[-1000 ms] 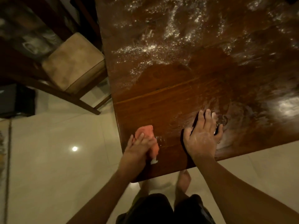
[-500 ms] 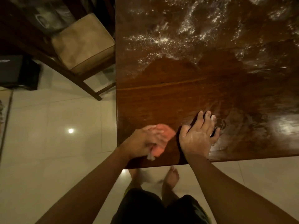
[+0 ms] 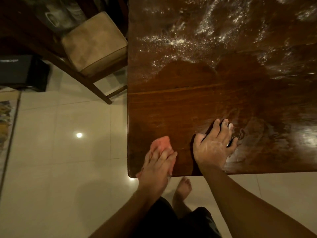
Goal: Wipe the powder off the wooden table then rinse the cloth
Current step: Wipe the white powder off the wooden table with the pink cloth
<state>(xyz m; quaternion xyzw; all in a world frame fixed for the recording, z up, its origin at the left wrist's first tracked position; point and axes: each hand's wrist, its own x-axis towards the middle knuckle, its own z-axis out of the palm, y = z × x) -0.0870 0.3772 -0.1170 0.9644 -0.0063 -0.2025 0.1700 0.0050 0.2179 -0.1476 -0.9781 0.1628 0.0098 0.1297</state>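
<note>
Table (image 3: pixel 188 109) corner: left hand (image 3: pixel 157 163) half-hides cloth (image 3: pixel 161 142).

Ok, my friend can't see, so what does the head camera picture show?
A person's left hand presses an orange cloth onto the near corner of a wooden table, while the right hand rests beside it. White powder covers the table's far part.

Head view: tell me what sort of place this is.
Probably a dining room at home: a polished wooden table dusted with powder, a cushioned wooden chair beside it, and a glossy tiled floor.
</note>
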